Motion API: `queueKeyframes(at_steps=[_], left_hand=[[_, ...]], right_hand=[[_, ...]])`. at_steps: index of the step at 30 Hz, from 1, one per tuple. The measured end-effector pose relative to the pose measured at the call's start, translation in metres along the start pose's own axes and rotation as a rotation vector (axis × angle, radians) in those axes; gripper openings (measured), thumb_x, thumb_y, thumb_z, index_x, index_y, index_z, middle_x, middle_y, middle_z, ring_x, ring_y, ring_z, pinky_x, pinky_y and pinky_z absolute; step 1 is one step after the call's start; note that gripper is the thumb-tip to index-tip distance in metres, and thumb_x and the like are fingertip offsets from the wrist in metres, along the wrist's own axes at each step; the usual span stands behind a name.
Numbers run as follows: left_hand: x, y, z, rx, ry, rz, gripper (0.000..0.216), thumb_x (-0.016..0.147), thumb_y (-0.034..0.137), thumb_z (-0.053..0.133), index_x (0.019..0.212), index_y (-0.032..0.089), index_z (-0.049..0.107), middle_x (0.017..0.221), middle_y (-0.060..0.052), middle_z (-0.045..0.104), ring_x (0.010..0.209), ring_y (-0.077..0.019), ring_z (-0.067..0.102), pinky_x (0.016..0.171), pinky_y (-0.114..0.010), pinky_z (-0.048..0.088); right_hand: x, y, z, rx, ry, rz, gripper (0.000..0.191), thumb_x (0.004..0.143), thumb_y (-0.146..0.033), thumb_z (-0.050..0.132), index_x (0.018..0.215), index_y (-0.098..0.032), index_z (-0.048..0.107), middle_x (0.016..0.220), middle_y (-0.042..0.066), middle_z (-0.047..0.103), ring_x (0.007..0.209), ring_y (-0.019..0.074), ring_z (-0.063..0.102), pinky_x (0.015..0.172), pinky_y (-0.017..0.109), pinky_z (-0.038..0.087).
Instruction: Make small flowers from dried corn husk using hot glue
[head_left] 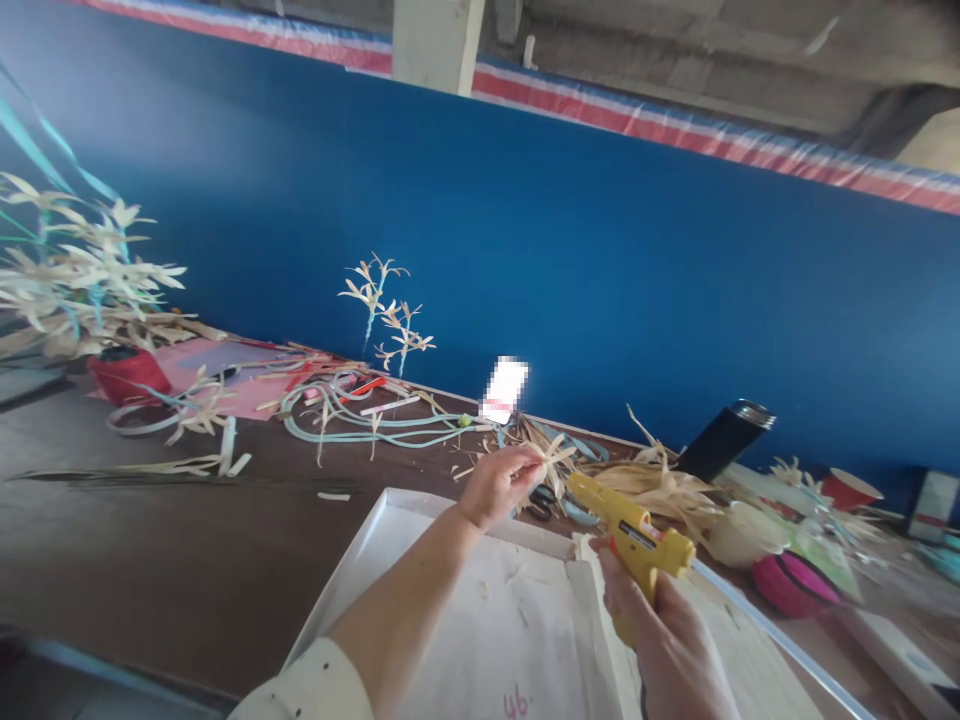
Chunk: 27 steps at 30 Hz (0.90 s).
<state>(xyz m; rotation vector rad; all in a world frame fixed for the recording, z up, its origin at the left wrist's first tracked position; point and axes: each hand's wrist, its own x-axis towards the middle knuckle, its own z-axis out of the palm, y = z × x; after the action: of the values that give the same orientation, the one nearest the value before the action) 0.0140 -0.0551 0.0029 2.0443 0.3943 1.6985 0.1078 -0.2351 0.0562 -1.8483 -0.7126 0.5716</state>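
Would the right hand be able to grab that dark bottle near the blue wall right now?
Probably not without freeing itself first: the right hand is gripping a yellow glue gun. Dry leaves also lie by the lower end of the dark bottle, though its upper part looks uncovered.

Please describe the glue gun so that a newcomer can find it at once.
Below the blue wall lies a shallow white box. Above the box's right side, the right hand holds the glue gun, its nozzle towards the left hand. Its bright yellow body stands out from the pale dried strips behind it.
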Motion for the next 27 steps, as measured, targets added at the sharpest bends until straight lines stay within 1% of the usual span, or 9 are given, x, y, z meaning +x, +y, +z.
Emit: queueKeyframes(at_steps=[2, 7, 11, 14, 17, 19, 21, 23, 27], left_hand=[[0.0001, 0.0005, -0.0004, 0.003, -0.004, 0.003, 0.009, 0.082, 0.021, 0.056, 0.086, 0.017, 0.063, 0.088, -0.007, 0.070, 0.082, -0.0139, 0.066, 0.078, -0.024, 0.054], [0.0008, 0.0019, -0.0014, 0.001, -0.018, 0.018, 0.010, 0.082, 0.020, 0.056, 0.088, 0.018, 0.063, 0.089, -0.007, 0.070, 0.083, -0.0141, 0.066, 0.080, -0.025, 0.054], [0.0005, 0.0017, -0.0014, -0.001, -0.013, 0.030, 0.010, 0.081, 0.019, 0.057, 0.088, 0.018, 0.064, 0.091, -0.007, 0.070, 0.084, -0.0141, 0.066, 0.080, -0.024, 0.055], [0.0007, 0.0023, -0.0011, 0.006, -0.007, 0.041, 0.009, 0.081, 0.019, 0.057, 0.087, 0.018, 0.064, 0.091, -0.007, 0.070, 0.083, -0.0140, 0.066, 0.079, -0.024, 0.055], [0.0016, 0.0037, -0.0016, 0.011, -0.011, 0.038, 0.010, 0.082, 0.019, 0.056, 0.087, 0.017, 0.064, 0.090, -0.007, 0.070, 0.083, -0.0140, 0.066, 0.078, -0.024, 0.055], [0.0026, 0.0045, -0.0024, 0.011, -0.022, 0.033, 0.010, 0.082, 0.019, 0.056, 0.087, 0.017, 0.064, 0.090, -0.007, 0.070, 0.083, -0.0141, 0.066, 0.078, -0.024, 0.055], [0.0033, 0.0047, -0.0033, 0.014, -0.030, 0.026, 0.010, 0.082, 0.019, 0.055, 0.087, 0.017, 0.064, 0.089, -0.007, 0.070, 0.083, -0.0141, 0.066, 0.078, -0.025, 0.055], [0.0036, 0.0045, -0.0042, 0.017, -0.035, 0.019, 0.011, 0.082, 0.019, 0.054, 0.088, 0.018, 0.064, 0.089, -0.006, 0.070, 0.083, -0.0140, 0.066, 0.078, -0.025, 0.054], [0.0033, 0.0043, -0.0049, 0.018, -0.040, 0.027, 0.011, 0.083, 0.019, 0.054, 0.088, 0.018, 0.063, 0.090, -0.007, 0.070, 0.084, -0.0145, 0.066, 0.079, -0.025, 0.054]], right_hand=[[-0.0003, -0.0005, 0.0007, -0.001, 0.002, -0.014, 0.059, 0.062, -0.069, 0.059, 0.088, -0.016, 0.063, 0.057, -0.002, 0.050, 0.051, 0.0107, 0.039, 0.044, 0.022, 0.026], [0.0006, -0.0009, 0.0012, -0.012, 0.040, -0.052, 0.052, 0.062, -0.067, 0.060, 0.074, -0.016, 0.062, 0.056, -0.001, 0.053, 0.055, 0.0128, 0.043, 0.047, 0.022, 0.033], [0.0023, 0.0010, 0.0004, -0.019, 0.027, -0.052, 0.054, 0.063, -0.066, 0.060, 0.083, -0.016, 0.064, 0.058, -0.002, 0.052, 0.059, 0.0133, 0.044, 0.051, 0.021, 0.035], [0.0030, 0.0018, -0.0002, 0.004, 0.008, -0.038, 0.056, 0.063, -0.065, 0.061, 0.091, -0.017, 0.065, 0.057, -0.003, 0.049, 0.058, 0.0120, 0.043, 0.051, 0.021, 0.033], [0.0020, -0.0001, -0.0006, 0.013, 0.001, -0.027, 0.056, 0.063, -0.064, 0.062, 0.091, -0.016, 0.066, 0.056, -0.003, 0.049, 0.056, 0.0119, 0.042, 0.048, 0.021, 0.032], [0.0009, -0.0020, -0.0009, -0.002, 0.004, -0.031, 0.055, 0.063, -0.064, 0.063, 0.090, -0.015, 0.066, 0.057, -0.002, 0.051, 0.058, 0.0131, 0.044, 0.050, 0.021, 0.034], [-0.0001, -0.0032, -0.0012, -0.019, 0.007, -0.036, 0.056, 0.064, -0.064, 0.062, 0.091, -0.016, 0.066, 0.060, -0.002, 0.053, 0.062, 0.0142, 0.047, 0.054, 0.021, 0.036], [-0.0006, -0.0033, -0.0015, -0.028, 0.013, -0.039, 0.058, 0.064, -0.065, 0.060, 0.094, -0.016, 0.066, 0.061, -0.001, 0.054, 0.063, 0.0150, 0.048, 0.054, 0.022, 0.037], [-0.0017, -0.0042, -0.0025, -0.029, 0.023, -0.051, 0.058, 0.063, -0.066, 0.061, 0.093, -0.016, 0.066, 0.057, -0.002, 0.052, 0.057, 0.0146, 0.045, 0.049, 0.023, 0.035]])
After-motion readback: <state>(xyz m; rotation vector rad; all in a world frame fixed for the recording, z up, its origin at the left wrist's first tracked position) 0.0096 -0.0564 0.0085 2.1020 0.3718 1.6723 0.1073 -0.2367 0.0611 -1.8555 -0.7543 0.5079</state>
